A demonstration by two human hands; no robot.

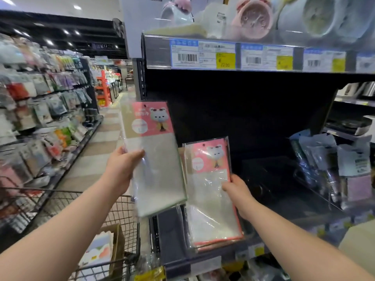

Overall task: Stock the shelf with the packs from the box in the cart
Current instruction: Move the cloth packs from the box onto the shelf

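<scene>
Left hand (119,169) grips green-edged pack (160,179); right hand (237,189), seemingly red-edged pack (209,209).

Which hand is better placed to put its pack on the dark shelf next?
Probably the right hand: its red-edged pack sits low at the shelf front, while the left hand holds its green-edged pack higher, toward the cart.

Two flat clear plastic packs with pink bear-print cards, one green-edged pack (156,159) and one red-edged pack (211,199), two bare hands, left hand (119,169) and right hand (237,191), one grey wire cart (119,218), one brown cardboard box (117,240), four round pastel alarm clocks (253,19), blurred, four blue-bordered price labels (203,55), the last cut off.
</scene>
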